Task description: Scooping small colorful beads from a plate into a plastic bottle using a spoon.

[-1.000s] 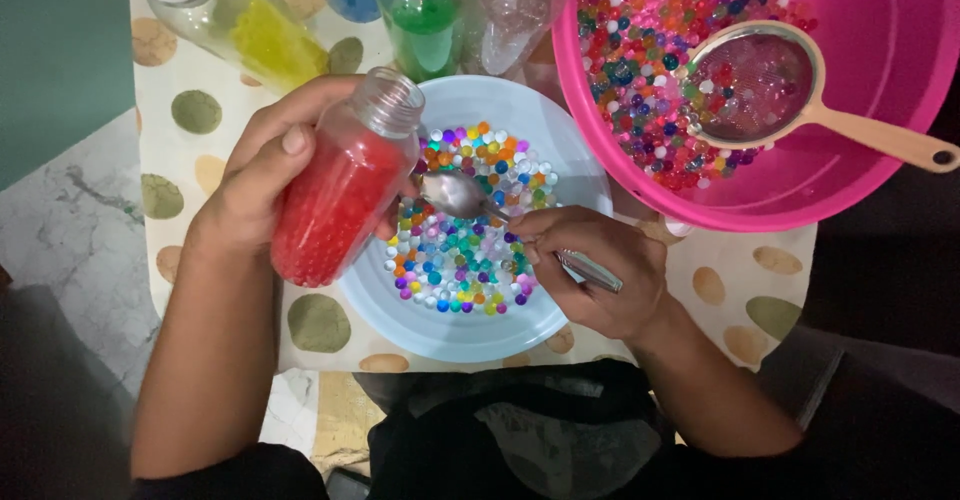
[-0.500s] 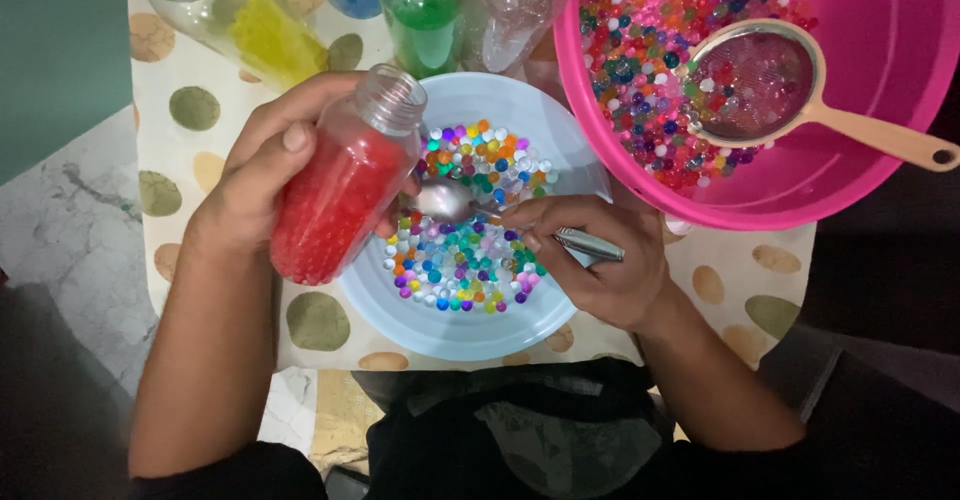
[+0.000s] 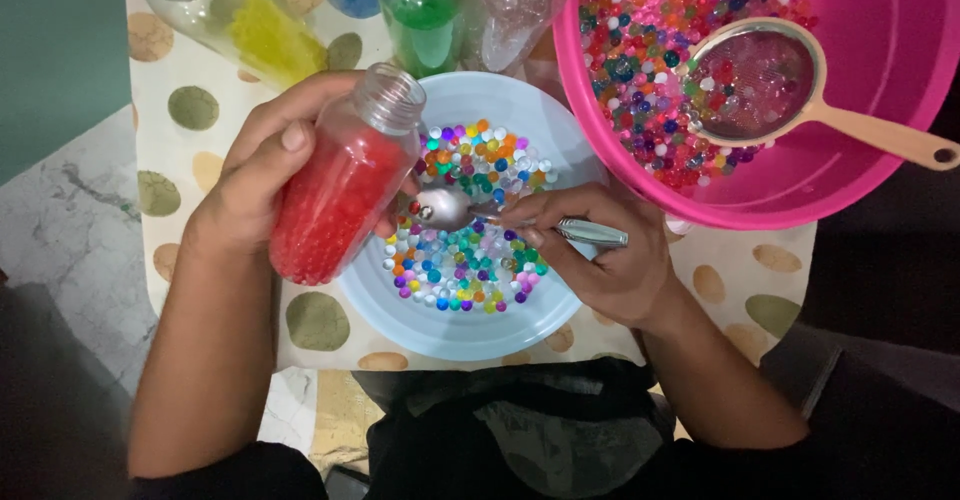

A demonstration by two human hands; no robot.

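Gripping the bottle (image 3: 340, 185) mid-body, the left hand (image 3: 255, 185) tilts it over the plate (image 3: 560, 305); right hand (image 3: 600, 255) pinches the spoon (image 3: 455, 208); beads (image 3: 470, 265) look slippery.

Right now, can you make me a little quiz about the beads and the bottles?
1. True or false: the red bottle has its cap on.
2. What does the right hand hold? A) strainer B) spoon C) cap
3. What colour is the tub that the strainer lies in?

Key: 1. False: the left hand holds it open. 2. B, the spoon, over the plate of beads. 3. Pink.
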